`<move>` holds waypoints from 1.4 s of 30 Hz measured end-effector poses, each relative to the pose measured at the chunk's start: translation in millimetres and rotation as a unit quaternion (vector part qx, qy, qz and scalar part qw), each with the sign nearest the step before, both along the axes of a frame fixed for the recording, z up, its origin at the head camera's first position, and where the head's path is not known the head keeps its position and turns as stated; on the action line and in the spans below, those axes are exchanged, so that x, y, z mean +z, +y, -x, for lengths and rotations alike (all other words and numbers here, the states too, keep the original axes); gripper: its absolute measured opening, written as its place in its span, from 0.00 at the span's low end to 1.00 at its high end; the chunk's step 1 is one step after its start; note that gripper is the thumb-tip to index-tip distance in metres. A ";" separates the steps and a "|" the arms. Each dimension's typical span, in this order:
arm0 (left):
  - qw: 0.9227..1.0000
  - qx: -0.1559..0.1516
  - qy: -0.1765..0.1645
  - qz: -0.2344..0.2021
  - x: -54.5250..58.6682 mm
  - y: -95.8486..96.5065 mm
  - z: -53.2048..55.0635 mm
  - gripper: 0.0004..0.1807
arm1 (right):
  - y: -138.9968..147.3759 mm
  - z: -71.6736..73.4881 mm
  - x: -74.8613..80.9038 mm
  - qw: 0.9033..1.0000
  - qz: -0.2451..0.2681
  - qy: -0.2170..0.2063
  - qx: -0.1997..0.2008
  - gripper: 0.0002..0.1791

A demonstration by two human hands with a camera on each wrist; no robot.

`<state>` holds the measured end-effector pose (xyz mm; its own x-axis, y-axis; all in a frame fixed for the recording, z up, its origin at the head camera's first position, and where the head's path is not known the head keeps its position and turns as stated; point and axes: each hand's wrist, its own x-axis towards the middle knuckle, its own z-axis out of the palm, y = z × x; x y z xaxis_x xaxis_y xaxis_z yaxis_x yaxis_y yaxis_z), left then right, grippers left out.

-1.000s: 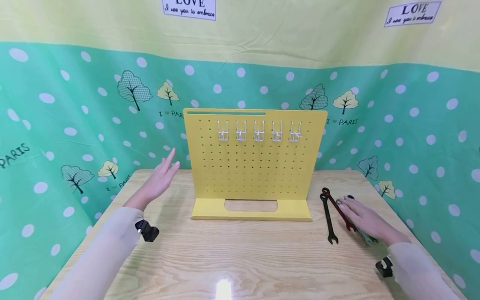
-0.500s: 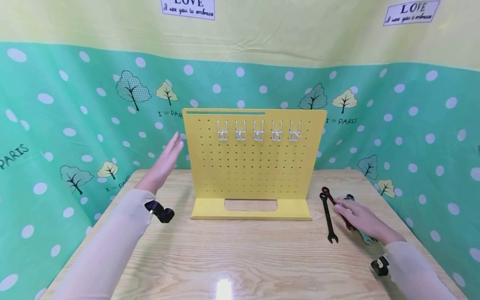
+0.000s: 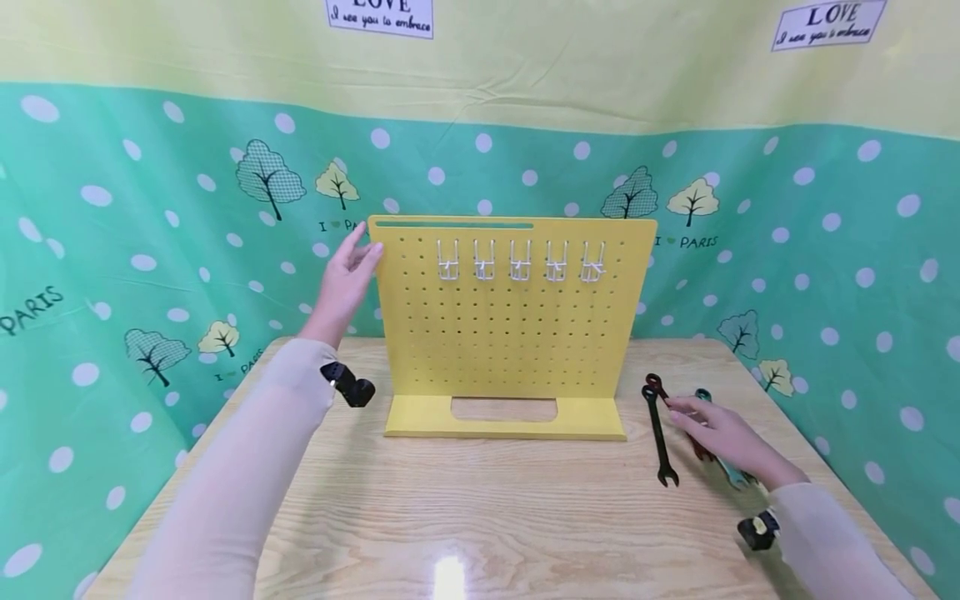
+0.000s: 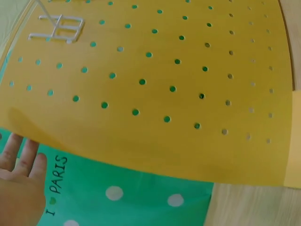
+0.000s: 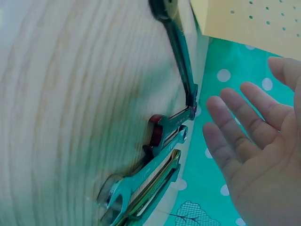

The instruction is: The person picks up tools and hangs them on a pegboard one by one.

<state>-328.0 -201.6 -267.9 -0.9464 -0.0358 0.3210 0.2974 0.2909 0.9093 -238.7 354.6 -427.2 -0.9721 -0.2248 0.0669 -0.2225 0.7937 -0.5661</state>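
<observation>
My left hand (image 3: 342,290) is at the upper left edge of a yellow pegboard (image 3: 502,358). In the left wrist view, its fingertips reach the board's edge and look partly hidden behind it; whether they press it I cannot tell. Over several combination wrenches on the right hovers my right hand (image 3: 726,437), fingers extended and holding nothing. A black wrench (image 3: 658,437) lies nearest the board, beside a red wrench (image 3: 655,384) partly covered by the hand. A teal wrench (image 5: 148,172) and a gold-toned wrench (image 5: 157,186) show in the right wrist view.
Several white wire hooks (image 3: 520,262) hang in a row near the pegboard's top. The board stands on a yellow base (image 3: 427,417) towards the back of the wooden table (image 3: 480,500). A polka-dot curtain (image 3: 300,200) closes off the back and sides.
My left hand has risen and moved right to the pegboard's upper left edge. The right hand has shifted slightly left over the wrenches, which lie where they were.
</observation>
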 end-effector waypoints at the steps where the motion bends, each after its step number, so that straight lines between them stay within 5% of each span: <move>1: 1.000 0.004 0.009 -0.004 1.0 1.7 1.1 0.37 | -0.6 0.3 0.4 1.000 0.001 -0.004 -0.002 0.32; 7: 0.996 0.064 0.061 -0.012 2.9 7.7 15.7 0.33 | -1.7 4.2 -1.1 1.000 0.015 -0.018 -0.015 0.32; 15: 0.990 0.113 0.083 -0.028 13.8 14.0 20.6 0.25 | -5.8 8.5 -4.3 0.994 0.058 -0.080 -0.037 0.32; 33: 0.991 0.104 0.034 -0.072 17.0 16.1 22.9 0.17 | -11.3 30.3 -29.1 0.986 0.043 -0.122 -0.105 0.28; 42: 0.992 0.099 0.039 -0.073 18.0 13.6 22.3 0.18 | -17.0 31.5 -23.8 0.984 0.038 -0.128 -0.114 0.27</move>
